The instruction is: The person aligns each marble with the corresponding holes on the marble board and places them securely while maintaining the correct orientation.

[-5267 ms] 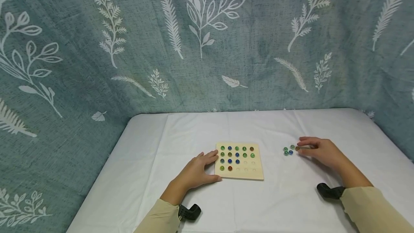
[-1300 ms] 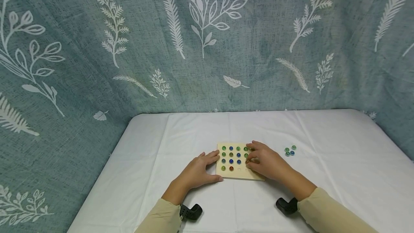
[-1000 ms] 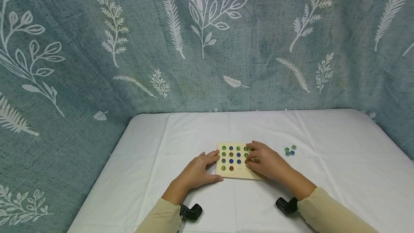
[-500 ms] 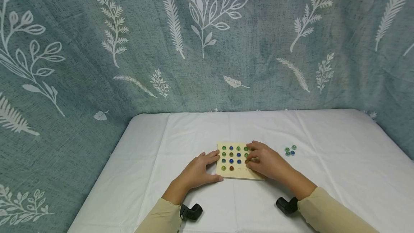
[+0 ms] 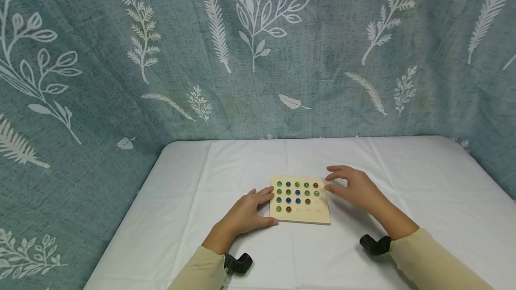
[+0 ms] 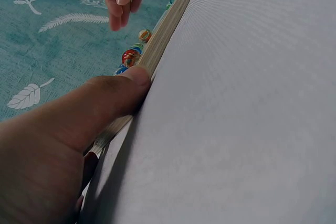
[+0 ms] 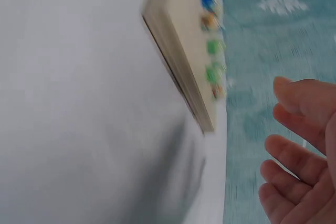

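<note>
A square wooden board [image 5: 306, 217] with rows of round hollows lies on the white cloth, many hollows filled with green, blue and brown glass marbles. A brown marble [image 5: 307, 201] sits in the third row; a few hollows on the near right are bare. My left hand [image 5: 244, 211] holds the board's near left corner, thumb along the near edge and fingers at the left side. Just off the board's right side, my right hand [image 5: 356, 188] hovers with fingers spread loosely, holding nothing; the right wrist view shows the same right hand [image 7: 304, 145] apart from the board.
A white cloth [image 5: 225, 164] covers the table. Behind it hangs a teal curtain [image 5: 322, 102] with white leaf prints. Black wrist cameras, one on the left wrist [image 5: 238, 264] and one on the right [image 5: 376, 245], stand above the cloth.
My right hand has carried a brown marble from the loose group to the third row, let it go, and moved off rightward. It now covers the spot of the loose marbles.
</note>
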Tool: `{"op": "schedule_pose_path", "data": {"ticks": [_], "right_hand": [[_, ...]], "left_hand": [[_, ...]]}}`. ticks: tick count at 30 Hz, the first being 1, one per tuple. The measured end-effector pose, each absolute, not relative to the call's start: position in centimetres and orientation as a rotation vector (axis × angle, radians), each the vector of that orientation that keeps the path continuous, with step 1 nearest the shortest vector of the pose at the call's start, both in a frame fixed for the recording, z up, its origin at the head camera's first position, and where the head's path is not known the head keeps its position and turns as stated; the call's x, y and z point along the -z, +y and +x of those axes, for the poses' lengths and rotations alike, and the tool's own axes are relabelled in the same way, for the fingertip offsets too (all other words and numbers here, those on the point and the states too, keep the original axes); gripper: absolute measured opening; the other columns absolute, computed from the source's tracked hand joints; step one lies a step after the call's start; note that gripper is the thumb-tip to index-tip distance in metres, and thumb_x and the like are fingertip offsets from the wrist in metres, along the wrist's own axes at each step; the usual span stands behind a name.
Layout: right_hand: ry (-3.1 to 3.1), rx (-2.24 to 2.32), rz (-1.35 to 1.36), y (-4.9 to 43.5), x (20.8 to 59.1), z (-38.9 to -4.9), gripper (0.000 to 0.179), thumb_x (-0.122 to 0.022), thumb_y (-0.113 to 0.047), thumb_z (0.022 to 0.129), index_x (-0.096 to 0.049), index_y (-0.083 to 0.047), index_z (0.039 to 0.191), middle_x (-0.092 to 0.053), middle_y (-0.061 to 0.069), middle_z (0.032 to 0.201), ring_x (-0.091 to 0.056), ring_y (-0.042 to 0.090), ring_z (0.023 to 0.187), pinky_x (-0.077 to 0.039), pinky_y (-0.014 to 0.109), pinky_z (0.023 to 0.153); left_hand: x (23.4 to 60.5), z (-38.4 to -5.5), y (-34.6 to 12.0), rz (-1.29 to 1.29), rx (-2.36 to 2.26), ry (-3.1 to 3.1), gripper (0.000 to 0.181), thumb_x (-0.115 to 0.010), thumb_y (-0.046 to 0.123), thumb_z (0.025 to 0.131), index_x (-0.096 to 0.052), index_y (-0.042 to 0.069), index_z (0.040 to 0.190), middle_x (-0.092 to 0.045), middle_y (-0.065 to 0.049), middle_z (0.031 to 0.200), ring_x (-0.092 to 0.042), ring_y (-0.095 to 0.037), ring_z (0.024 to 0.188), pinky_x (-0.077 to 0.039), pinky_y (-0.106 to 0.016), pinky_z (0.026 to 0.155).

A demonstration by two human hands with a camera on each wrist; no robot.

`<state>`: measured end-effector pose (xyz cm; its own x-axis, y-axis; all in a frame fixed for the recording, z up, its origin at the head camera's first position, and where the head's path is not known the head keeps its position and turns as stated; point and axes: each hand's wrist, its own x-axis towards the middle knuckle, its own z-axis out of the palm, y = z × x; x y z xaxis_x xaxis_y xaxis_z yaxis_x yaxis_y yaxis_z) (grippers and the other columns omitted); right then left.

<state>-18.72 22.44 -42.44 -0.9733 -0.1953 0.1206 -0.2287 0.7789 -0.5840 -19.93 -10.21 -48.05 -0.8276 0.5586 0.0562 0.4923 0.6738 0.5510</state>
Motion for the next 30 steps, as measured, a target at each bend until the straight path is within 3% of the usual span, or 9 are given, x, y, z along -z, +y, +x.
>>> {"op": "schedule_pose_path", "data": {"ticks": [5, 11, 18, 25, 30], "right_hand": [[-2.905, -1.018, 0.237, 25.5, 42.0, -19.1, 0.044, -0.067, -0.042, 0.093, -0.069, -0.007, 0.121, -0.052, 0.013, 0.145, -0.045, 0.043, 0.133, -0.043, 0.060, 0.103], [-2.885, -1.096, 0.063, 28.4, 42.4, -19.5, 0.049, -0.064, -0.041, 0.095, -0.065, -0.004, 0.126, -0.051, 0.018, 0.146, -0.045, 0.043, 0.133, -0.043, 0.056, 0.107], [-2.941, -1.143, -0.159, 31.0, 43.4, -19.7, 0.066, -0.053, -0.059, 0.095, -0.060, -0.007, 0.135, -0.044, 0.023, 0.149, -0.041, 0.050, 0.130, -0.044, 0.062, 0.097], [-2.962, -1.166, -0.220, 32.3, 44.3, -19.8, 0.065, -0.053, -0.056, 0.096, -0.060, -0.004, 0.133, -0.045, 0.025, 0.147, -0.038, 0.050, 0.133, -0.042, 0.063, 0.099], [-2.957, -1.156, -0.221, 32.6, 44.9, -19.8, 0.060, -0.056, -0.051, 0.096, -0.062, -0.002, 0.130, -0.049, 0.028, 0.143, -0.044, 0.047, 0.128, -0.046, 0.058, 0.093]], "left_hand": [[48.0, -19.9, -10.3, 0.863, -0.862, 2.765, 0.078, -0.079, 0.053, 0.077, -0.053, 0.023, 0.144, -0.037, 0.014, 0.156, -0.032, -0.038, 0.145, -0.032, -0.053, 0.117], [48.1, -19.8, -10.3, 0.854, -0.854, 2.772, 0.078, -0.080, 0.053, 0.077, -0.053, 0.023, 0.144, -0.037, 0.014, 0.155, -0.033, -0.038, 0.144, -0.033, -0.052, 0.117], [48.0, -19.8, -10.3, 0.866, -0.855, 2.771, 0.078, -0.079, 0.052, 0.077, -0.053, 0.023, 0.144, -0.037, 0.013, 0.156, -0.033, -0.039, 0.144, -0.033, -0.053, 0.116], [48.0, -19.7, -10.3, 0.859, -0.861, 2.771, 0.078, -0.079, 0.053, 0.077, -0.053, 0.022, 0.144, -0.038, 0.013, 0.155, -0.034, -0.040, 0.143, -0.034, -0.054, 0.115], [47.9, -19.7, -10.3, 0.862, -0.852, 2.776, 0.078, -0.079, 0.053, 0.077, -0.053, 0.021, 0.144, -0.038, 0.013, 0.155, -0.034, -0.040, 0.143, -0.034, -0.053, 0.115]]}}
